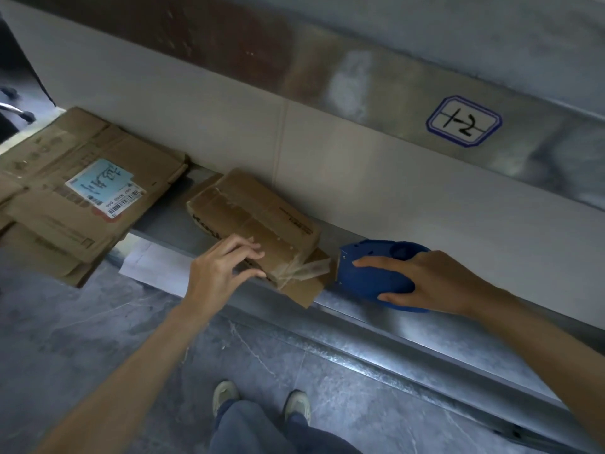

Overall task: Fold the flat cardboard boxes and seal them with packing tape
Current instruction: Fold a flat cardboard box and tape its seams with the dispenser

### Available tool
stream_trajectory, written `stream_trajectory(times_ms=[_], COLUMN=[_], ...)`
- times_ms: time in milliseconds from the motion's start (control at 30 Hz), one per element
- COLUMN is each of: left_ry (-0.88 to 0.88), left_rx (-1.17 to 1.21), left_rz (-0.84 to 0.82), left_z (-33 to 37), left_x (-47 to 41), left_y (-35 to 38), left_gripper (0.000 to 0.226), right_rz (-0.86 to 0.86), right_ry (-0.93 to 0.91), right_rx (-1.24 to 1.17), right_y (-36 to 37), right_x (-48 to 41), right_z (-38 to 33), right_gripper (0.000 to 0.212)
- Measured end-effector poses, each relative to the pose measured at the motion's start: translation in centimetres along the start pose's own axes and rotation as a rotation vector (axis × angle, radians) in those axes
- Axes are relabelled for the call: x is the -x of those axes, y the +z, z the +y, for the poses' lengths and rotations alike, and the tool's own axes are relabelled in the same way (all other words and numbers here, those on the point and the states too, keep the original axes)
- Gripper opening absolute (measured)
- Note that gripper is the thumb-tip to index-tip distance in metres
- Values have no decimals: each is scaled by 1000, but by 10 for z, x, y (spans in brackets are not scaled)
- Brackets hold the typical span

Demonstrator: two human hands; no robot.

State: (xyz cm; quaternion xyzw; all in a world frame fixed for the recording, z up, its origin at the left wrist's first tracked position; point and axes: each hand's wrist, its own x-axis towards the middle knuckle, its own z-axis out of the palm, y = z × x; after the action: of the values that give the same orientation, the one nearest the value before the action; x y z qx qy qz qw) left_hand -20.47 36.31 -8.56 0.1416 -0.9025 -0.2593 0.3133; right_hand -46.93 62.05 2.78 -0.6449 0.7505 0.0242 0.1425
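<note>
Left of the box, flat cardboard [75,198] lies stacked on the counter [393,319], and a white sheet [154,267] pokes out beneath it. The box [255,221] sits mid-counter against the back wall, flaps folded down. The left hand [222,270] grips its near end, fingers on top, thumb on the side. Tape [307,268] trails off the box's right corner toward the blue dispenser [376,273] just right of the box, with the right hand [425,283] wrapped round it.

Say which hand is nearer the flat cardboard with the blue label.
Left. The left hand holds the small box beside the flat cardboard; the right hand grips the tape dispenser, farther right.
</note>
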Motion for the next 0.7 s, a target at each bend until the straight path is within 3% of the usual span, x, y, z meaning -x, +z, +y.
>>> stream_trajectory(times_ms=[133,233,300,467,600,700], left_ry=[29,21,10,10,34,66], left_rx=[73,77,68,-18,-124,-179], left_rz=[-73,-93,-81,-4,-123,-110], left_z=[-8,-9,-6,2,9,26], left_x=[-3,-1,-1,-2,6,2], left_y=[-4,-7,-5,-1,-2,5], left_gripper=[19,28,39,37,68,87], right_rz=[-18,-24,-33,40,51,72], right_ry=[4,7,20,-13,-83,-136], right_rx=[-7,-5,-6,29,121,175], right_y=[-2,-1,0,-3,-7,-7], right_x=[3,2,2,0,-5,-12], right_z=[1,-2,-4,-9,-7,-8], right_gripper=[66,69,73,72,67,68])
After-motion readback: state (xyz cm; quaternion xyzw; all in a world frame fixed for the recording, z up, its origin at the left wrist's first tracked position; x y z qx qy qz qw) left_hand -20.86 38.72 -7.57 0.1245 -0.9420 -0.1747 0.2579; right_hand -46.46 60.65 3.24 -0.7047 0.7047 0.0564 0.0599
